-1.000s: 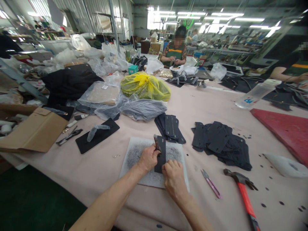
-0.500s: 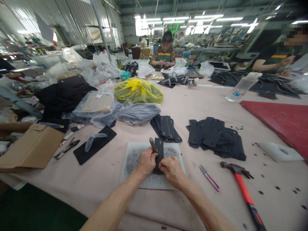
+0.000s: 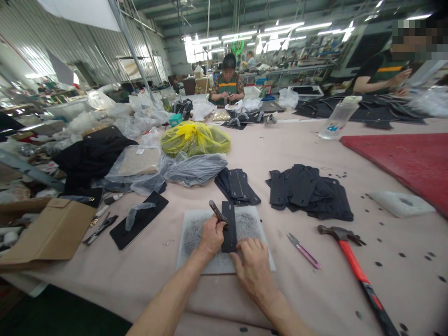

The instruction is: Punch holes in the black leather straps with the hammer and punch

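My left hand [image 3: 213, 237] is closed around a metal hand punch [image 3: 218, 212], whose dark shaft leans up and to the left. Under it a black strip [image 3: 229, 228] with small slots lies on a whitish, black-speckled board [image 3: 192, 233]. My right hand [image 3: 255, 261] rests at the strip's lower right corner, thumb and fingers apart. The punch's lower end is hidden by my left hand. Beyond the board are a small stack of black strips [image 3: 240, 184] and a larger heap of similar pieces [image 3: 308, 189].
Right of the board lie thread snips [image 3: 304, 251] and a red-handled claw hammer [image 3: 353, 261]. A yellow bag [image 3: 196, 138], a cardboard box [image 3: 52, 228], a black panel [image 3: 140, 221] and pliers [image 3: 100, 231] are leftward. A plastic bottle [image 3: 338, 119] and red sheet [image 3: 402, 158] sit farther right. Co-workers sit across the table.
My right hand has loosened its pinch on the strip's edge and slid down to its lower corner, fingers spreading. My left hand still holds the punch. The whole view has shifted slightly.
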Motion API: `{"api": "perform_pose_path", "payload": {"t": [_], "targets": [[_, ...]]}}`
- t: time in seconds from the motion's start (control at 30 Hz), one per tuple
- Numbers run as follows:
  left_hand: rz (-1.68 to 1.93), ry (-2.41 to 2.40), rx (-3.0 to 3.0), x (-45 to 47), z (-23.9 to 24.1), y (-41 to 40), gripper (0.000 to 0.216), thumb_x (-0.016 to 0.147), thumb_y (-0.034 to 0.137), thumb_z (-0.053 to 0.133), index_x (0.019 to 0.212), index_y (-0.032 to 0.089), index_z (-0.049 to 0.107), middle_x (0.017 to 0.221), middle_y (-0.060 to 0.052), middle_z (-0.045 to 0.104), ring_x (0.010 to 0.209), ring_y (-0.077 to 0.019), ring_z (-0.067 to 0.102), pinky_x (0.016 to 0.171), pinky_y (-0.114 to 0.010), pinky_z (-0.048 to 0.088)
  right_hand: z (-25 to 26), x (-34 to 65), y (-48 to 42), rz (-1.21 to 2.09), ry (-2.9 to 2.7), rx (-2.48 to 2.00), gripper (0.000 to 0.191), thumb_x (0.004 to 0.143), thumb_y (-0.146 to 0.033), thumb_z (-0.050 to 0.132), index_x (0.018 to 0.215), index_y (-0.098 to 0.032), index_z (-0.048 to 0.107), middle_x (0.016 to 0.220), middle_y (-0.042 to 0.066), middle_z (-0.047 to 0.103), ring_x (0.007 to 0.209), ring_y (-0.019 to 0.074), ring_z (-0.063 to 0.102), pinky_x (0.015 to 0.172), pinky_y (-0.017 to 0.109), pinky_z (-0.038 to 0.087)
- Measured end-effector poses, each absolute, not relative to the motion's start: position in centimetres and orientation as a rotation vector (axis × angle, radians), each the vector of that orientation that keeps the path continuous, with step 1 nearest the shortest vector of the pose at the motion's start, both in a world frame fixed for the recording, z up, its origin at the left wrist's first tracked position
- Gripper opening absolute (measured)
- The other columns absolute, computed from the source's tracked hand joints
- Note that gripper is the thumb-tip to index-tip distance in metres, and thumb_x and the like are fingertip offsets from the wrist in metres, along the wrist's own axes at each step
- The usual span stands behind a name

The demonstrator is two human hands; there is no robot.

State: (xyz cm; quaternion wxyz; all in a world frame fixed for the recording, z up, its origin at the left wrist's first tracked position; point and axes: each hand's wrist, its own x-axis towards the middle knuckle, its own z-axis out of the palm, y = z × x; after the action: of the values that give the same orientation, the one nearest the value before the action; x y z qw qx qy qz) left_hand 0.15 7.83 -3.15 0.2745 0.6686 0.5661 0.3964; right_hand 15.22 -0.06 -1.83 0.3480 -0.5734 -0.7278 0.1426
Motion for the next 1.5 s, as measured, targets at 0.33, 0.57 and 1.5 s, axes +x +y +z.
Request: {"api": "perform_pose_path", "payload": {"t": [0.33,0.57,1.5], "targets": [[1.116,1.394,1.697,-0.8,-1.1,4.3,0.023,0.089,0.025,0.049,0.093,0.017,0.069,0.094,-0.006,0.075,0.088,-0.0196,0.069,0.080,-0.030,0.055,-3.3,14.8,-1.9,0.305,-1.849,-1.413,0.015,0.092,-0.015,0.050,0.086,-0.024,0.061,0.103,0.001,0.065,0.096,0.0211,0.052,0.104,0.049,0.025],[1.066,1.309,1.901,-0.7,-2.8,2.9,0.024,0.087,0.016,0.048,0.098,0.018,0.069,0.101,-0.007,0.074,0.096,-0.0205,0.069,0.090,-0.034,0.056,-3.3,15.0,-2.0,0.299,-1.834,-1.435,0.014,0.091,-0.016,0.050,0.085,-0.024,0.060,0.105,0.002,0.065,0.097,0.0212,0.051,0.103,0.047,0.026],[1.025,1.358,1.849,-0.3,-2.2,3.2,0.021,0.088,0.020,0.050,0.097,0.020,0.069,0.101,-0.006,0.075,0.098,-0.0222,0.069,0.092,-0.039,0.056,-2.6,15.7,-1.8,0.368,-1.866,-1.411,0.016,0.090,-0.013,0.049,0.087,-0.023,0.061,0.105,0.002,0.064,0.096,0.0215,0.051,0.100,0.048,0.030]]}}
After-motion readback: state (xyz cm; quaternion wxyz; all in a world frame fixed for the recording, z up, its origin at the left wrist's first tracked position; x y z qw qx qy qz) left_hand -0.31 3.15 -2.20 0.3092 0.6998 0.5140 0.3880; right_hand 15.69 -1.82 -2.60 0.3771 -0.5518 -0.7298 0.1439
